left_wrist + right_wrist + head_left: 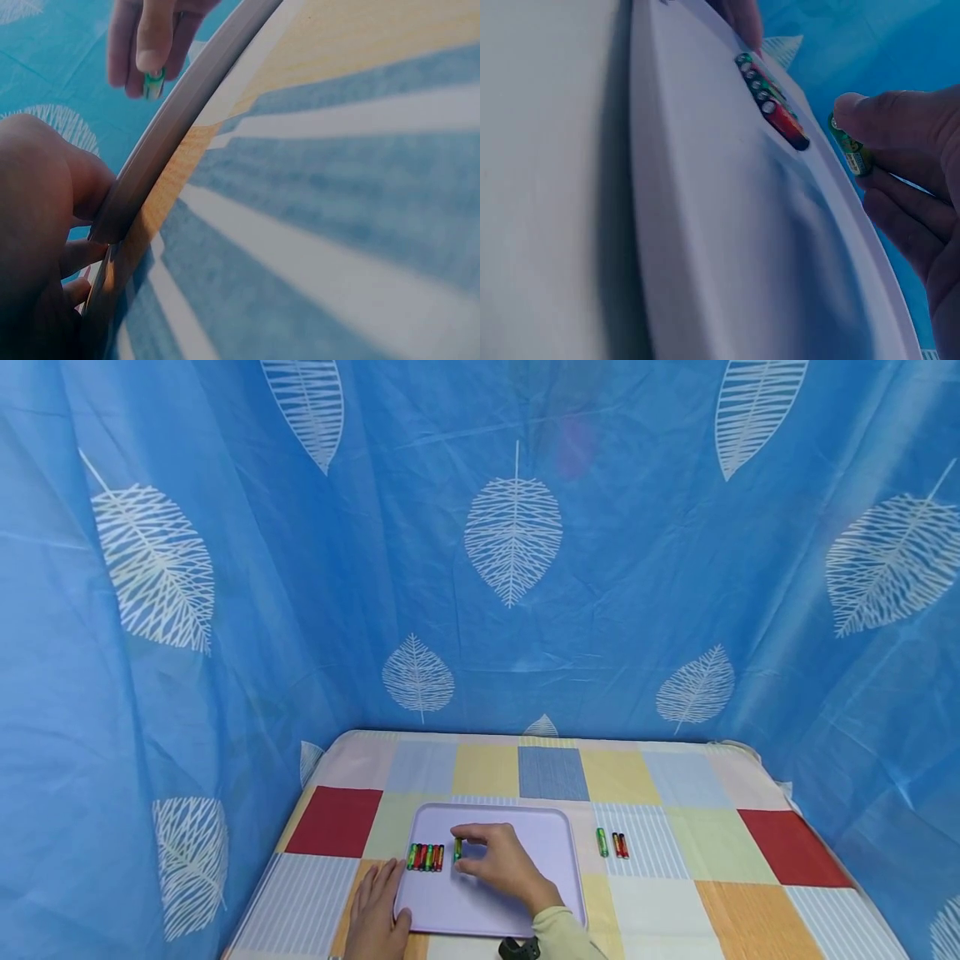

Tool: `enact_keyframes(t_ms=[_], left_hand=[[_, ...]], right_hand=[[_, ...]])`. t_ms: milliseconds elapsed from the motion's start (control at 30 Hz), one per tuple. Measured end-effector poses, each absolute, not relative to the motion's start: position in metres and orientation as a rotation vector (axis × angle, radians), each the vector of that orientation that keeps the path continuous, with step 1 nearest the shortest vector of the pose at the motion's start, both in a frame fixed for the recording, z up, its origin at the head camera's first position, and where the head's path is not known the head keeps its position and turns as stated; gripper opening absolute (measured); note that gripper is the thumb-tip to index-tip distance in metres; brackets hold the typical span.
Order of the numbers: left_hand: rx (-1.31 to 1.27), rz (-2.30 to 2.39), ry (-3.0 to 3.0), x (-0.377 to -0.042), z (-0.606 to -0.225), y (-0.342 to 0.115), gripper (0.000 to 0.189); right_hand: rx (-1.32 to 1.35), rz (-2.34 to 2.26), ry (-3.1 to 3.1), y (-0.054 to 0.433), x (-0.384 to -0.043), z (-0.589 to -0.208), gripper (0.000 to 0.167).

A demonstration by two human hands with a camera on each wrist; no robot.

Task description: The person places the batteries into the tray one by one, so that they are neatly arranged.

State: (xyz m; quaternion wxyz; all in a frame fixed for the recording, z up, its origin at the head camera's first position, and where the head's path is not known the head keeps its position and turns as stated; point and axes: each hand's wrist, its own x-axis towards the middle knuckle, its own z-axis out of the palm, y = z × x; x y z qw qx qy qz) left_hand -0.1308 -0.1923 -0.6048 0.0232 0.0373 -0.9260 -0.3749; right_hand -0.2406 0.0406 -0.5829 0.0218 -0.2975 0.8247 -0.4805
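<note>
My right hand point(498, 860) pinches a green battery point(458, 849) between thumb and fingers, holding it upright over the lilac tray point(468, 912). The right wrist view shows the thumb on one end of this battery point(850, 148). To its left, several green and red batteries point(426, 857) lie side by side in a row on the tray. At the tray's near left corner rests my left hand point(375, 906), its fingers extended along the left edge. Up close in the left wrist view, the left thumb point(91, 184) touches the tray rim point(169, 142).
Right of the tray, one green battery point(602, 842) and two red-and-black batteries point(620, 846) lie on the patchwork tablecloth point(735, 843). A blue curtain point(600, 568) with white leaf prints surrounds the table. My right wrist wears a black watch point(519, 948).
</note>
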Motion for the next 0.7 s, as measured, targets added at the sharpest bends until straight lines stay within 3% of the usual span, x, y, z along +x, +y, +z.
enact_keyframes(t_ms=[700], left_hand=[[0.068, -1.156, -2.856, -0.129, -0.603, -0.194, 0.072]], right_hand=[[-0.982, -1.292, 2.724, 0.011, -0.239, -0.594, 0.048]])
